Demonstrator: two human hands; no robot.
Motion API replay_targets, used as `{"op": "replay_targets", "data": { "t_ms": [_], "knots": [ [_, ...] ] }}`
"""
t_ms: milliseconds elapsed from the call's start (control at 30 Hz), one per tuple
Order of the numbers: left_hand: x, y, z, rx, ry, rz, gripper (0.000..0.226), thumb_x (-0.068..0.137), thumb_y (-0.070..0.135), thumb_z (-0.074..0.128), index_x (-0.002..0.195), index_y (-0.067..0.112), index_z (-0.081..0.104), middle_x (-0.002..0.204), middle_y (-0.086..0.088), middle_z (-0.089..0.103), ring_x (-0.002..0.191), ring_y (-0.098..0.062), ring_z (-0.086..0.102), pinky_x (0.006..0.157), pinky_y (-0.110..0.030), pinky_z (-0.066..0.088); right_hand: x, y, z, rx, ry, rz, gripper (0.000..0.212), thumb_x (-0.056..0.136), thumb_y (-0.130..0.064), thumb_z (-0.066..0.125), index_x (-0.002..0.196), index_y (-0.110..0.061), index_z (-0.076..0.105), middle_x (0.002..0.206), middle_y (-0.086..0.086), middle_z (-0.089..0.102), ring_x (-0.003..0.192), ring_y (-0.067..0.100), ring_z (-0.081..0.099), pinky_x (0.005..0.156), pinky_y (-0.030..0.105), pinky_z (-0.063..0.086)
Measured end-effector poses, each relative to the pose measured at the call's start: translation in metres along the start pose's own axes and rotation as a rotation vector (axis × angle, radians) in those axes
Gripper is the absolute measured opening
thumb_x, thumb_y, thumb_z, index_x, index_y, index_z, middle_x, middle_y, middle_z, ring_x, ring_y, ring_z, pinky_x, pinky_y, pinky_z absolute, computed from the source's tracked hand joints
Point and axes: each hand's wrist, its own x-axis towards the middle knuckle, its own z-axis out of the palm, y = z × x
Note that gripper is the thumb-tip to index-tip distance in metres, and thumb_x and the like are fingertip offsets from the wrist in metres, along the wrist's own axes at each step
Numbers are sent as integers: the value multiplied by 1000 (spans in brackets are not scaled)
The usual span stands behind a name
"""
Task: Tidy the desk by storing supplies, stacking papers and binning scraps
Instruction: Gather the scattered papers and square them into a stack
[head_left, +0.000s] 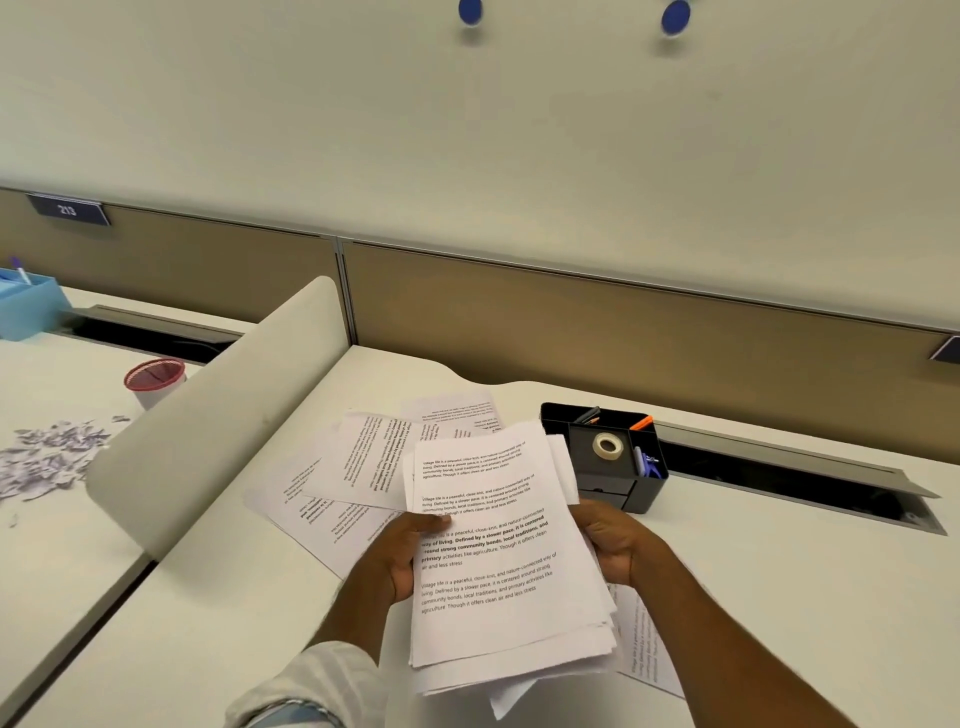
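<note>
Leave the scraps at far left for later. Gather the loose sheets next. With left hand pinching the paper stack, raised over the desk, and right hand gripping its opposite edge, tap edges square.

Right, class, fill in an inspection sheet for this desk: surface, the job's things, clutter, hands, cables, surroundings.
Surface: white desk, partly covered with paper.
Job's things: paper stack held over the desk; loose sheets scattered behind it; black organiser holding a tape roll and pens.
Clutter: paper scraps and a red-rimmed cup on the neighbouring desk.
Hands: left hand and right hand grip the stack's sides.
Cables: nothing seen.
Surroundings: curved divider, tan partition, blue box far left.
</note>
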Motion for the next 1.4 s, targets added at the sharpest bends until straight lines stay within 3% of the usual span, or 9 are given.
{"op": "replay_targets", "data": {
  "t_ms": [133,300,400,600,800,933,1133,1267,1400],
  "knots": [
    [0,2,-1,34,50,-8,45,78,1,63,123,-1,58,112,-28,67,103,-46,64,92,-59,49,4,3,-1,121,71,11,53,92,-52,50,123,-11,64,127,20,62,120,38,57,104,54,41],
    [1,4,-4,75,32,43,43,81,-4,59,124,-1,57,112,-27,67,101,-47,65,91,-62,48,6,4,1,-186,124,23,41,84,1,66,124,2,58,116,20,68,106,38,65,97,54,48],
    [1,7,-5,42,0,102,54,70,1,69,123,3,59,114,-25,67,102,-46,64,90,-62,49,8,3,2,-194,184,-6,40,80,13,62,119,5,60,112,21,69,105,39,65,97,55,47],
    [3,15,-1,-73,-17,179,36,81,0,61,116,5,62,108,-23,70,89,-41,69,72,-54,56,8,0,3,-177,58,-8,45,80,15,56,122,0,58,118,21,67,109,41,63,90,52,52],
    [12,14,2,-9,-25,272,60,71,-2,65,128,12,54,120,-23,65,105,-49,62,82,-61,52,11,-3,9,-257,93,23,32,83,6,63,113,-3,65,113,16,70,105,35,67,94,52,51],
    [12,12,-1,-77,54,165,37,77,-4,64,113,-4,57,114,-29,65,95,-46,66,77,-58,54,10,-3,11,-265,141,-32,30,84,11,58,106,-6,67,108,13,72,100,32,68,90,46,53],
    [9,4,-7,-50,-7,67,49,77,-2,66,125,-2,58,121,-26,64,110,-45,61,95,-61,46,13,-5,8,-347,145,-51,39,81,10,61,117,-5,64,113,14,70,105,34,66,96,51,50],
    [13,4,-12,-49,-3,83,50,79,-3,63,129,-2,54,123,-29,61,111,-48,59,95,-65,44,10,-4,7,-350,156,-93,30,87,-27,68,112,-12,67,109,11,73,99,30,70,90,47,54],
    [15,5,-24,-53,-20,85,47,80,0,63,126,-2,55,122,-31,61,110,-51,58,89,-64,48,10,7,-11,-677,586,-227,55,93,-57,41,80,-9,65,76,9,70,72,26,67,66,33,52]
  ]
}}
